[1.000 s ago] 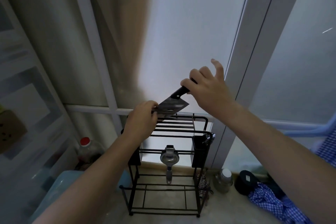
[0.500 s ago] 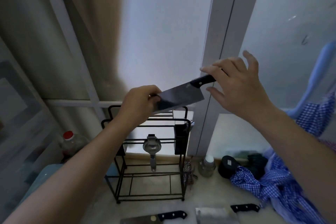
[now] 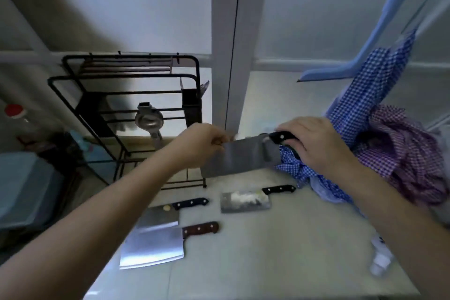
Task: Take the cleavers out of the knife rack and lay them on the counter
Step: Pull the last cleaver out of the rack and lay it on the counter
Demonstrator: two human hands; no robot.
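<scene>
Both hands hold one cleaver point(image 3: 243, 159) in the air above the counter point(image 3: 280, 251). Right hand point(image 3: 316, 143) is closed around its black handle; left hand point(image 3: 202, 146) pinches the far end of the blade, fingers curled shut on it. Blade hangs flat-side toward the camera, blurred.

Below the hands, three cleavers lie flat on the counter. Just under the right hand: black-handled cleaver with mottled blade point(image 3: 246, 201). Below the left hand: second black-handled cleaver point(image 3: 168, 212), its blade partly under the left forearm. Nearer the camera from that, touching or overlapping it: brown-handled cleaver point(image 3: 155, 243), shiny blade.

Knife rack point(image 3: 126, 78), black wire, stands behind the left hand, upright; a metal utensil point(image 3: 149, 120) hangs on it. Checked blue cloth point(image 3: 353, 109) is piled just right of the right hand, touching it.
</scene>
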